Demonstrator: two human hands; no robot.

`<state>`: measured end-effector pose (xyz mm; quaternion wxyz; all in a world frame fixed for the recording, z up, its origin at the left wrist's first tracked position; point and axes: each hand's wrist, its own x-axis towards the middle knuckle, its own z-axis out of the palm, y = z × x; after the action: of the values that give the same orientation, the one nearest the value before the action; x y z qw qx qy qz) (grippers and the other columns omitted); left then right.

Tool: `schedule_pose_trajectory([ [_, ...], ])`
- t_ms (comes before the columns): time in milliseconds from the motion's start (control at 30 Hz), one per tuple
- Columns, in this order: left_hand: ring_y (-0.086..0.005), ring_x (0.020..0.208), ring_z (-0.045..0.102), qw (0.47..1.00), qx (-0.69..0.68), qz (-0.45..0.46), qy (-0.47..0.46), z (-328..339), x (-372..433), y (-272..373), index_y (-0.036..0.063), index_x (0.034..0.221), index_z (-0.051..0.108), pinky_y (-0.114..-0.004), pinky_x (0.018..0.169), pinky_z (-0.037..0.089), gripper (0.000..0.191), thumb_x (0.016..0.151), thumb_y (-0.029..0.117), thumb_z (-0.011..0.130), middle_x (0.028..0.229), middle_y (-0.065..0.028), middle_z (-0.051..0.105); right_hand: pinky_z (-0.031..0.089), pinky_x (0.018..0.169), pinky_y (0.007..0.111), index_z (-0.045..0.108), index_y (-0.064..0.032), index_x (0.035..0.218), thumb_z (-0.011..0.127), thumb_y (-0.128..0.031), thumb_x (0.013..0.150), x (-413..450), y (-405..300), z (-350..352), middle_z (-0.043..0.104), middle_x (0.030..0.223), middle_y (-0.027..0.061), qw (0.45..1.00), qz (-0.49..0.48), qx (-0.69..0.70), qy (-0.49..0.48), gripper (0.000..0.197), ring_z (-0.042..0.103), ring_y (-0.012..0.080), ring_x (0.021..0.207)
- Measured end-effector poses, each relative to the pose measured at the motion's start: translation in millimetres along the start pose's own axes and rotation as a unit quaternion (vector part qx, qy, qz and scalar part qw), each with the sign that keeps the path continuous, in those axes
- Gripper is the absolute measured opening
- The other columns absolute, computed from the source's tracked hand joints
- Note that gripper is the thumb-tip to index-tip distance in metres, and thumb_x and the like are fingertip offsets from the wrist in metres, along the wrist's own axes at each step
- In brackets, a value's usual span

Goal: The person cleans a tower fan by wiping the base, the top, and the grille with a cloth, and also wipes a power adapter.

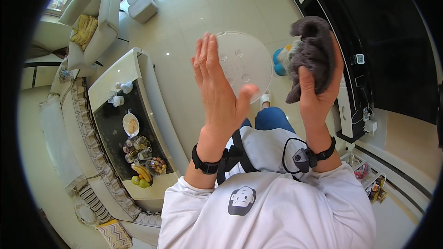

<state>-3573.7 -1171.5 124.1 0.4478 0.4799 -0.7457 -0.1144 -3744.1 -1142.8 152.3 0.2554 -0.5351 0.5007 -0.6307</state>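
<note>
My right hand (318,79) grips a dark grey, soft fuzzy cloth (312,53), which hangs in folds between thumb and fingers. Partly hidden behind it is a fluffy pale-grey thing with blue and yellow parts (281,60), perhaps a plush toy. I cannot tell whether it is held too or sits lower down. My left hand (221,79) is raised and holds nothing, its fingers straight and its thumb spread. Below and between both hands is a round white top (254,55) with several ringed circles, perhaps a stool or small table.
To the left stands a coffee table (145,76) with a plate (131,124), glasses (137,148) and fruit (142,175). A sofa (83,124) lies beyond it, and an armchair (100,24) further off. On the right runs a TV cabinet (346,110); a wire rack (367,173) stands nearer.
</note>
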Motion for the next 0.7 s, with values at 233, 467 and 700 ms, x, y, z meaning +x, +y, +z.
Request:
schedule_pose_trajectory([
  [233, -0.0488, 0.141, 0.024, 0.99, 0.118, -0.062, -0.042, 8.1, -12.5, 9.3, -0.0112, 0.148, 0.017, -0.057, 0.114, 0.015, 0.126, 0.072, 0.088, 0.033, 0.152, -0.0332, 0.022, 0.044, 0.093, 0.044, 0.063, -0.0094, 0.122, 0.072, -0.01, 0.075, 8.8, 20.6, 23.1, 0.058, 0.124, 0.0113, 0.932, -0.112, -0.279, -0.202, 0.048, 0.052, 0.0338, 0.108],
  [467, -0.0439, 0.129, 0.045, 0.994, 0.096, -0.056, -0.003, 14.6, -10.0, 7.1, -0.0125, 0.148, 0.008, -0.055, 0.112, 0.024, 0.124, 0.077, 0.087, 0.022, 0.144, -0.0321, 0.037, 0.045, 0.083, 0.04, 0.07, -0.0085, 0.096, 0.073, -0.012, 0.073, 66.8, 35.5, 78.6, 0.063, 0.109, 0.0034, 0.892, -0.205, -0.259, -0.308, 0.024, 0.057, 0.0244, 0.103],
  [700, -0.0457, 0.139, 0.032, 0.993, 0.068, -0.081, 0.046, 15.6, -16.3, 9.8, -0.0147, 0.146, 0.018, -0.052, 0.112, 0.027, 0.127, 0.072, 0.089, 0.029, 0.143, -0.0365, 0.036, 0.046, 0.082, 0.04, 0.069, -0.0049, 0.101, 0.073, -0.01, 0.072, 54.2, 15.2, 27.0, 0.062, 0.106, 0.0076, 0.873, -0.193, -0.293, -0.34, 0.029, 0.057, 0.0265, 0.102],
])
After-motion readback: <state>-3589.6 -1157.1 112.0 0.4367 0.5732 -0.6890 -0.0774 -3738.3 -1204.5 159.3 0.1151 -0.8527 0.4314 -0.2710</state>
